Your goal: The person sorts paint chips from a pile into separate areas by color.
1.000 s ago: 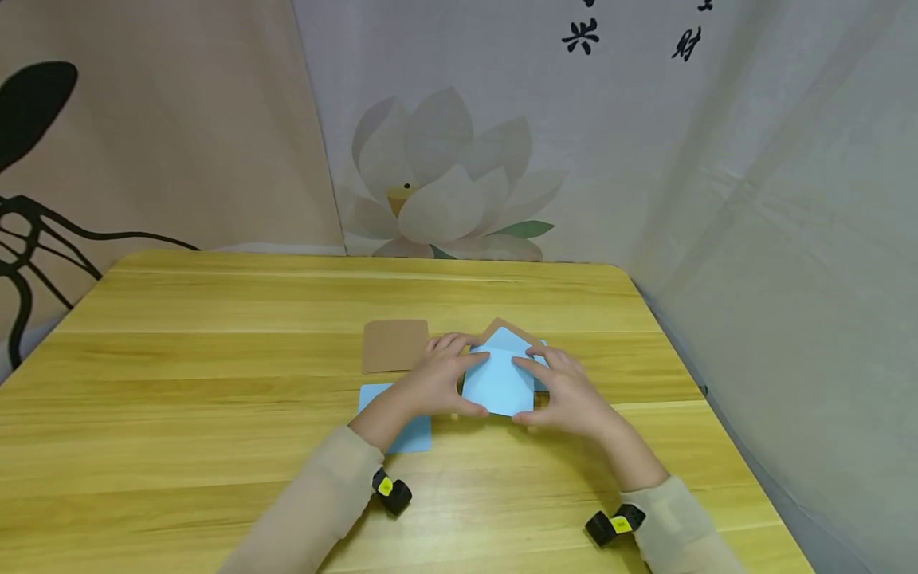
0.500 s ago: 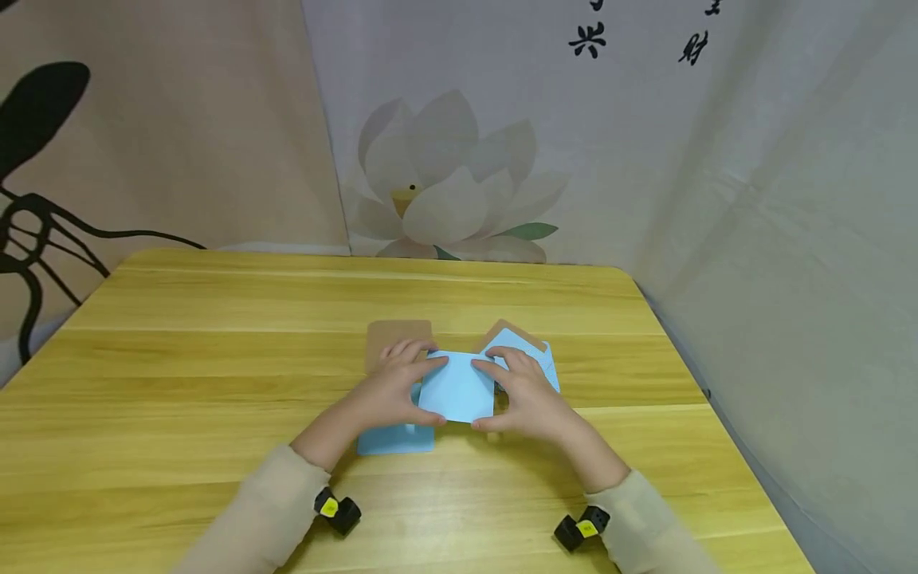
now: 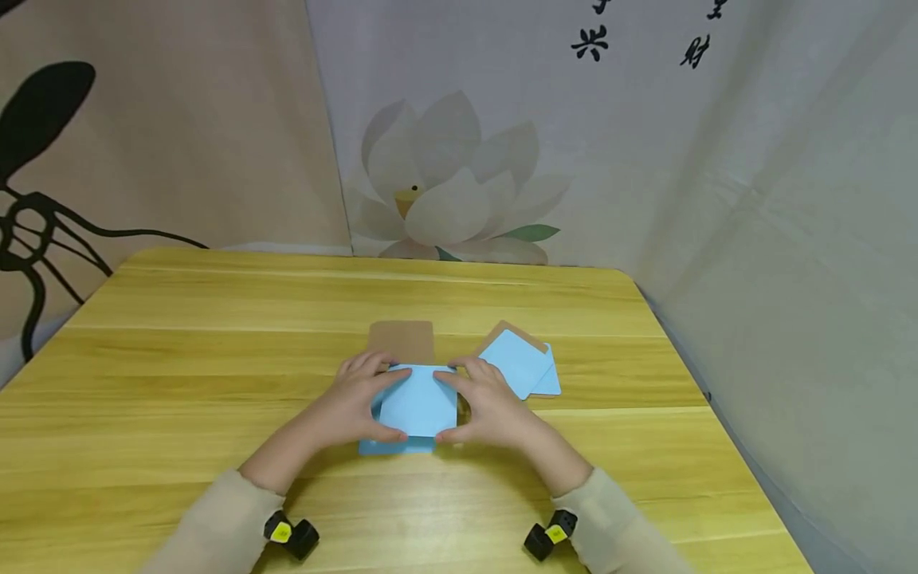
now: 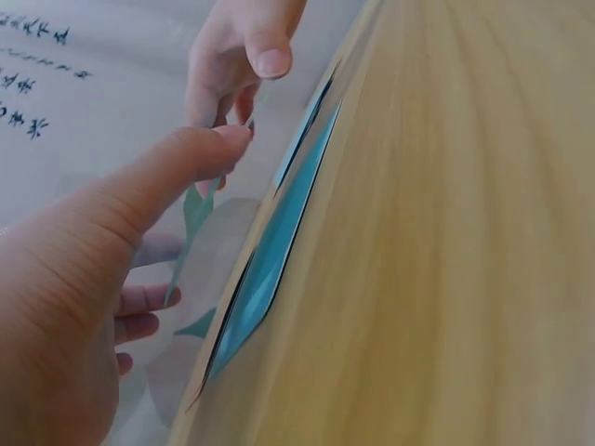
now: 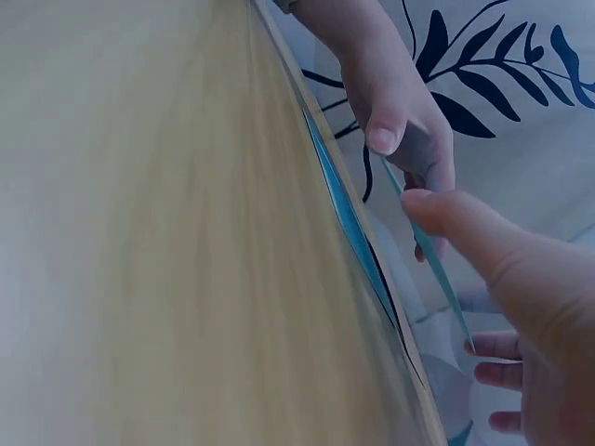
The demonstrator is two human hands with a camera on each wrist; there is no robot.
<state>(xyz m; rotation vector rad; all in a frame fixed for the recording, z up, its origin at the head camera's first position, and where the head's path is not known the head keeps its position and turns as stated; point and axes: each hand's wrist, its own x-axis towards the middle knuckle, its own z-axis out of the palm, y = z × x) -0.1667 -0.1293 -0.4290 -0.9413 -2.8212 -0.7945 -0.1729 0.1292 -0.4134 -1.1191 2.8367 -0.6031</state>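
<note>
Both hands hold one thin light-blue card (image 3: 418, 402) between them above the table. My left hand (image 3: 351, 402) pinches its left side, thumb at the near edge and fingers at the far edge. The right hand (image 3: 495, 402) grips the right side likewise. In both wrist views the held card (image 4: 193, 218) shows almost edge-on, raised off the table. Beneath it lies another blue card (image 3: 398, 448), mostly covered in the head view; in the right wrist view this lower card (image 5: 349, 223) lies flat on the wood.
A brown square card (image 3: 402, 339) lies just beyond the hands. To the right is a loose overlapping pile: a tilted blue card (image 3: 512, 363), a brown card (image 3: 501, 326) and another blue card (image 3: 549, 384). The wooden table (image 3: 215, 359) ends at a printed curtain (image 3: 459, 143).
Both hands have carried the blue card leftward, from over the right-hand pile to above the blue card on the left. The pile at the right is now uncovered.
</note>
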